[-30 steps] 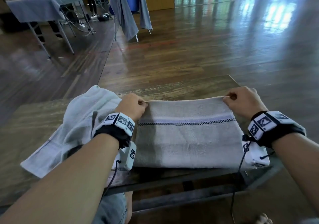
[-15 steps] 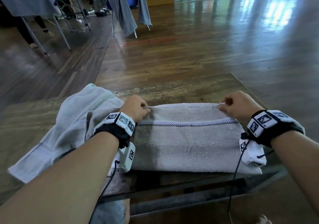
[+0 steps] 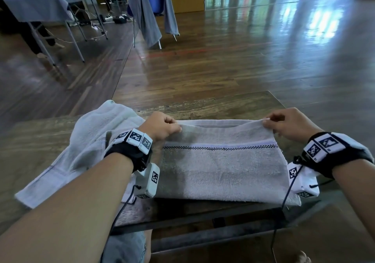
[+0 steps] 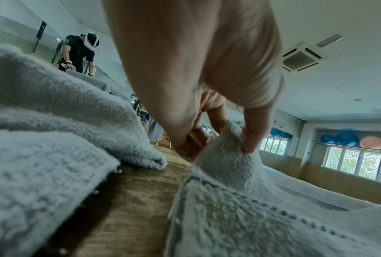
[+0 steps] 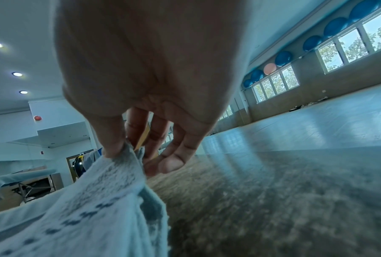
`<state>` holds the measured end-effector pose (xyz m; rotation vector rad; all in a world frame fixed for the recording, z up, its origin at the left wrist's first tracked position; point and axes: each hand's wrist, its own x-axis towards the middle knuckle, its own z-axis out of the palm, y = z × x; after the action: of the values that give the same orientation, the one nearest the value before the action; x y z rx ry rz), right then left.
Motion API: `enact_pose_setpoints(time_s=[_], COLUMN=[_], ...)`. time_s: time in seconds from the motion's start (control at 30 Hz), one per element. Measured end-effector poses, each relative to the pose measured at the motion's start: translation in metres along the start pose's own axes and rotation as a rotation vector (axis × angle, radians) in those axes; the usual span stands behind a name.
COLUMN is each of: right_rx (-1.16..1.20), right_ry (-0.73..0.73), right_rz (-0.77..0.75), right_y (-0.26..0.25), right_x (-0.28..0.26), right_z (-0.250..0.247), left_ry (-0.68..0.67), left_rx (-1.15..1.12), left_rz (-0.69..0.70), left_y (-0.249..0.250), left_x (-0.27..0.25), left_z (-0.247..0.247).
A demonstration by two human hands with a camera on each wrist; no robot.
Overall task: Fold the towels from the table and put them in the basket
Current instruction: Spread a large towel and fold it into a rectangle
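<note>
A grey towel (image 3: 221,167) with a dark checked stripe lies folded on the wooden table (image 3: 203,104) in front of me. My left hand (image 3: 162,125) pinches its far left corner (image 4: 226,139), and my right hand (image 3: 288,122) pinches the far right corner (image 5: 128,156). Both corners of the top layer are lifted a little off the layer beneath. A second, pale towel (image 3: 81,147) lies crumpled on the table to the left, and shows up close in the left wrist view (image 4: 42,139). No basket is in view.
The table's near edge (image 3: 203,220) and its right edge (image 3: 282,104) are close to the towel. Beyond lies polished wood floor. At the back stand a cloth-covered table (image 3: 46,5) and a chair draped with grey cloth (image 3: 146,13). Another person (image 4: 79,52) stands far off.
Both hands have raised the far edge of the towel's top layer off the layer below, after drawing it slightly toward me. The pale towel on the left has not moved.
</note>
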<state>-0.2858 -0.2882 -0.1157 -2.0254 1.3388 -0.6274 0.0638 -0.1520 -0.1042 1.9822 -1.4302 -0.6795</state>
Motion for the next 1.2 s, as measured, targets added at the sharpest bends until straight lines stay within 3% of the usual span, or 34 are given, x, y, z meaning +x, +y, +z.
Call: enact_pose_setpoints(time_s=[0.23,0.57,0.73,1.03,1.2], right_rx=[0.004,-0.14,-0.126,-0.062,-0.014], right_ry=[0.104,0.047,0.05,0.137,0.156], right_rz=[0.088,0.171,0.154,0.131,0.143], right_y=[0.012,0.01,0.01,0.009,0.012], right_x=[-0.005,-0.005,-0.005,-0.007,-0.007], right_z=[-0.003,0.007,0.006,0.005,0.006], left_ry=[0.119,0.066,0.072,0.238,0.258], left_rx=[0.01,-0.02,-0.022,-0.011,-0.011], left_rz=[0.072,0.048,0.038,0.031,0.039], left_y=[-0.001,-0.002,-0.002,-0.003,-0.003], left_x=[-0.004,-0.004,-0.001,-0.001,-0.003], left_z=[-0.003,0.006,0.008,0.0,-0.001])
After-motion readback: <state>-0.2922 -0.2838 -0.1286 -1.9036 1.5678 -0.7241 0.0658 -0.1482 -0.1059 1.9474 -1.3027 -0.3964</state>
